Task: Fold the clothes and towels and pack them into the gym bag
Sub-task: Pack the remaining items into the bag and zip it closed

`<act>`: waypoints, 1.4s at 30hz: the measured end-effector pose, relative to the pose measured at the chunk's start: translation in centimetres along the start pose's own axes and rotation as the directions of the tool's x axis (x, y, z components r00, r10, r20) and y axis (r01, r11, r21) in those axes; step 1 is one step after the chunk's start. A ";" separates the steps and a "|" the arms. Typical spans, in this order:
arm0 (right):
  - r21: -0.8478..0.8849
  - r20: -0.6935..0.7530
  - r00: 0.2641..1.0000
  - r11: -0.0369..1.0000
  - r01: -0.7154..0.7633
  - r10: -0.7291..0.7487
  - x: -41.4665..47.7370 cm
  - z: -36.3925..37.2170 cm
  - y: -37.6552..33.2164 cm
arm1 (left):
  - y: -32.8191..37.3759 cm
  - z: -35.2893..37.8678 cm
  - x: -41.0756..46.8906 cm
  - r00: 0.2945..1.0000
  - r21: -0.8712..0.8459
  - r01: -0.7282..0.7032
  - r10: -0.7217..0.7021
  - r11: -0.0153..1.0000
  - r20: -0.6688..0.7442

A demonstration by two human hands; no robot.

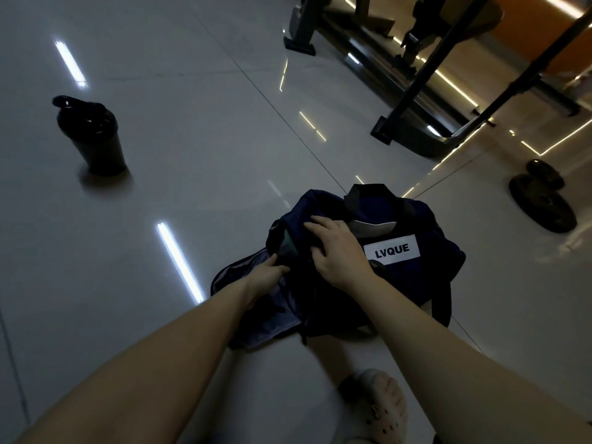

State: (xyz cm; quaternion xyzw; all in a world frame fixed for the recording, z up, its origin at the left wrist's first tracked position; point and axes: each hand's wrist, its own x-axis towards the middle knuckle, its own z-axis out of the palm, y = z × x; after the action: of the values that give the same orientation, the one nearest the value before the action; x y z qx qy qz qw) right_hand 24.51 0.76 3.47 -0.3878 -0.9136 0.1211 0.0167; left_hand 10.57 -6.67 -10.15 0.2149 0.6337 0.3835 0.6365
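Packing; left hand [266, 277] pinches greenish cloth [287, 243] at gym bag's [442, 264] 9 o'clock; right hand [339, 251] fingers released, pressing top; next, tuck deeper.

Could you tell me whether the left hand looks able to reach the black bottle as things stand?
Probably not without leaning: nothing lies between them, but the left hand is at the opening of the gym bag, and the bottle stands far off to its left.
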 end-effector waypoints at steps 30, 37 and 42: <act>0.436 0.121 0.974 0.892 0.119 -0.189 20.4 2.3 -23.0 | 15.0 -31.7 -10.8 0.296 0.686 0.180 0.627 0.705 -0.721; 0.566 0.274 0.936 0.824 0.029 -0.221 30.0 5.8 -28.9 | 15.9 -39.8 -3.9 0.702 0.837 0.328 0.480 0.438 -0.526; 0.622 0.331 0.908 0.783 -0.006 -0.256 31.4 7.8 -29.0 | 16.1 -39.5 -2.6 0.651 0.810 0.193 0.545 0.554 -0.528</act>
State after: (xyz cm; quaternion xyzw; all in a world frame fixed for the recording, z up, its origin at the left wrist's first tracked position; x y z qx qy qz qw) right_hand -18.85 2.10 0.68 -0.2659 -0.8331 0.4837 -0.0372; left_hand -31.07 -7.19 -0.37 0.3775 0.9048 0.1681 0.1026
